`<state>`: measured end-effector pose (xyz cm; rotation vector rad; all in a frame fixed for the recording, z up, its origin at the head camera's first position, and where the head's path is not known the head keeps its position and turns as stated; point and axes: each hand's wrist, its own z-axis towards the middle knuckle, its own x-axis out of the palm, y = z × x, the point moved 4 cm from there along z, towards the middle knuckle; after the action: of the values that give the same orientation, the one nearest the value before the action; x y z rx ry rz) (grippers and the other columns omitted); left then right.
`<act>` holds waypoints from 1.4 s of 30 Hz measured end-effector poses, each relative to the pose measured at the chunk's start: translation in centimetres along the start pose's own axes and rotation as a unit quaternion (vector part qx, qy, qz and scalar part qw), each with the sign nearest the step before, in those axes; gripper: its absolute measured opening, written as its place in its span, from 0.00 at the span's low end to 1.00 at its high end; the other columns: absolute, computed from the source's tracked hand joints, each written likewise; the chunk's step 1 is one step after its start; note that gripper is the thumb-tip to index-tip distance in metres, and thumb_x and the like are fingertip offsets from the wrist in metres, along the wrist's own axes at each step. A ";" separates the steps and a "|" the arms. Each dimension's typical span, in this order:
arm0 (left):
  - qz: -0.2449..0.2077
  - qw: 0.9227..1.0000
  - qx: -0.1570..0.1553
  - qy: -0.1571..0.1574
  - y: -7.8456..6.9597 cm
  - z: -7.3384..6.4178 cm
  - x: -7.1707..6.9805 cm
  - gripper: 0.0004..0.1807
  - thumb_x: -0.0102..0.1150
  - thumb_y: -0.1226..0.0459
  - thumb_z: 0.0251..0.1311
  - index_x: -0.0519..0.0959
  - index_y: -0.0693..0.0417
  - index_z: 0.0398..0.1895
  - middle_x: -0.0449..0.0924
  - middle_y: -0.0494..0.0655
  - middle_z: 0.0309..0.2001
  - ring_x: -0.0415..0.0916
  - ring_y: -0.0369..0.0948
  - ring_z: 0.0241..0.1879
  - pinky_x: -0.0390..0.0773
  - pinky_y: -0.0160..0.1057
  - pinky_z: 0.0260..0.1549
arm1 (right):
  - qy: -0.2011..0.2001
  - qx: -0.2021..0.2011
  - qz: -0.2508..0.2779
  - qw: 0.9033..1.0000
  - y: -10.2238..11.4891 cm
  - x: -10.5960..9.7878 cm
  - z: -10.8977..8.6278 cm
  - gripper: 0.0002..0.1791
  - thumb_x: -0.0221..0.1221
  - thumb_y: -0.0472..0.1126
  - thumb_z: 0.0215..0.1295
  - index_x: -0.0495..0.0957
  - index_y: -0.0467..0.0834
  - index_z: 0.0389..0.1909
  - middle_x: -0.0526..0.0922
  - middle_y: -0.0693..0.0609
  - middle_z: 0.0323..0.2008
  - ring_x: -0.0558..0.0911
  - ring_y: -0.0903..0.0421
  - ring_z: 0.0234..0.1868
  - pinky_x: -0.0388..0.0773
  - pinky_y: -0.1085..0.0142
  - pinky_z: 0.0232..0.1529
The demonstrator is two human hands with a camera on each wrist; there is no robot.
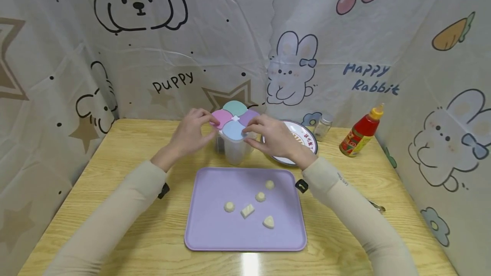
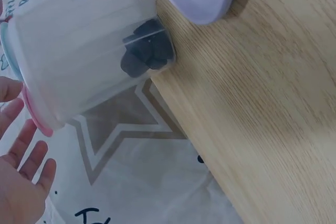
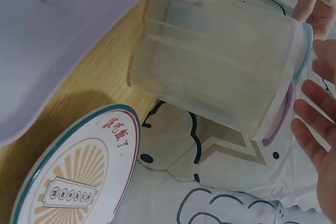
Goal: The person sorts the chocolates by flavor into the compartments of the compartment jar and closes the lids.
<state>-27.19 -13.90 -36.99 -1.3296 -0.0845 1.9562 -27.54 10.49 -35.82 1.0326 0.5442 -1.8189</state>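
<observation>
A translucent plastic storage container [image 1: 235, 150] stands upright behind the tray, with a pink lid [image 1: 221, 118], a green lid [image 1: 235, 108], a purple lid [image 1: 250, 117] and a blue lid [image 1: 234, 130] set like petals on top. Dark lumps [image 2: 148, 48] lie at the bottom of one compartment. My left hand [image 1: 194, 130] has its fingertips at the pink lid's edge, fingers mostly extended. From the other side my right hand [image 1: 274, 135] reaches the blue lid's rim, its fingers spread in the right wrist view.
A lilac tray [image 1: 207, 229] in front carries several small pale pieces [image 1: 247, 211]. To the right are a printed plate [image 1: 310, 144], a small glass shaker [image 1: 323, 127] and a red sauce bottle [image 1: 360, 133]. Something metal [image 1: 377, 206] lies by my right forearm. Printed cloth surrounds the table.
</observation>
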 end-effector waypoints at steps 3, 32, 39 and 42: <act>-0.010 1.000 0.018 0.002 -0.4 0.1 0.1 0.09 0.71 0.64 0.64 0.88 0.55 0.45 0.84 0.54 0.49 0.76 0.54 0.56 0.78 0.55 0.59 | -0.008 -0.019 0.015 1.000 0.0 0.1 0.5 0.13 0.74 0.46 0.64 0.89 0.44 0.45 0.87 0.47 0.48 0.86 0.51 0.47 0.86 0.60 0.49; -0.010 0.999 0.019 0.034 -0.7 0.7 0.4 0.03 0.69 0.67 0.66 0.87 0.55 0.41 0.86 0.51 0.48 0.77 0.52 0.53 0.80 0.53 0.57 | 0.030 -0.033 -0.012 0.999 0.4 1.3 2.4 0.09 0.73 0.45 0.59 0.89 0.51 0.41 0.89 0.55 0.45 0.85 0.55 0.47 0.86 0.64 0.38; -0.012 0.999 0.020 0.033 -0.7 0.7 0.4 0.03 0.68 0.68 0.67 0.87 0.55 0.41 0.86 0.52 0.48 0.77 0.53 0.53 0.80 0.53 0.56 | 0.030 -0.030 -0.014 0.999 0.3 1.2 2.4 0.09 0.72 0.45 0.59 0.90 0.51 0.41 0.89 0.55 0.45 0.85 0.55 0.47 0.86 0.64 0.37; -0.013 0.999 0.021 0.031 -0.6 0.7 0.4 0.03 0.67 0.68 0.67 0.87 0.55 0.41 0.86 0.52 0.48 0.77 0.53 0.53 0.80 0.53 0.56 | 0.029 -0.028 -0.017 0.999 0.3 1.2 2.4 0.09 0.73 0.44 0.59 0.90 0.51 0.41 0.89 0.56 0.45 0.85 0.56 0.46 0.86 0.64 0.36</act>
<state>-27.49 -12.99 -36.69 -1.3539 -0.0315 1.8835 -28.51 7.99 -35.53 1.0458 0.6480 -1.7969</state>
